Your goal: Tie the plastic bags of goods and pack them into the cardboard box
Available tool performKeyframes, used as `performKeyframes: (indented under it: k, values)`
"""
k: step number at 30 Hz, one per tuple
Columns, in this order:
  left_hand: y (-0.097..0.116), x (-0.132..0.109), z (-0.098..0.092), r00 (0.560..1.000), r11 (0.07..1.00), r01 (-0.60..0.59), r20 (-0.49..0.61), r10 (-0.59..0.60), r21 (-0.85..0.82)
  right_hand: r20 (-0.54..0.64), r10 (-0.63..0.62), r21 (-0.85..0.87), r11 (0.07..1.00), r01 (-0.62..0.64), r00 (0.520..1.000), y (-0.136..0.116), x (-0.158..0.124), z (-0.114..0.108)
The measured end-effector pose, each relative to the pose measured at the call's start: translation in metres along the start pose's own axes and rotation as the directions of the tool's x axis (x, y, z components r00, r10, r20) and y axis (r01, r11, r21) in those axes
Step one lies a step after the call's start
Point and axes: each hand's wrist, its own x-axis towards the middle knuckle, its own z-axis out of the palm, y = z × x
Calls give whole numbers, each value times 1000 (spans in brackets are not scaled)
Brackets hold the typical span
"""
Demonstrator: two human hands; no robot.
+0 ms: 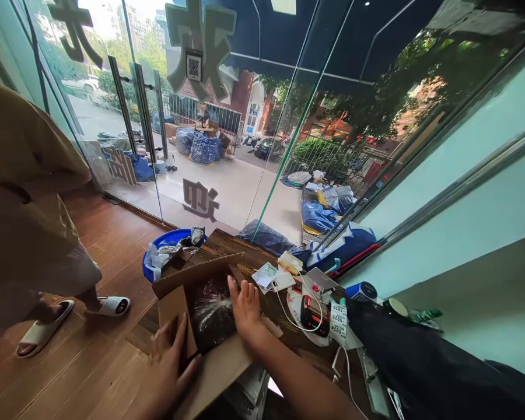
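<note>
An open cardboard box stands at the near left of the dark wooden table, its flaps spread. Inside it lies a dark item in shiny clear plastic wrap. My right hand reaches over the box's right side, its fingers bent over the edge of the wrapped item, apart from one another. On the left, my left hand rests against the left flap with thumb and fingers spread; it is slightly blurred.
A blue basin with plastic bags sits beyond the box. Right of it on the table are papers, a red-black device, a white cable and a label roll. A person stands at left. Glass doors are ahead.
</note>
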Motion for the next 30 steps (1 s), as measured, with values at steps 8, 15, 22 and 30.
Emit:
performKeyframes:
  k: [8,15,22,30]
  values:
    - [-13,4,-20,985,984,-153,92,145,88,438,-51,-11,998,62,897,16,-31,-22]
    - [-34,3,-27,823,856,-508,348,449,99,471,-122,98,991,86,874,6,-21,0]
    - [-58,-13,-11,729,774,-621,454,513,124,432,-40,-146,983,114,901,54,-22,-50]
    - [-61,-19,22,796,795,-576,351,493,189,470,-50,-58,994,88,881,29,7,-17]
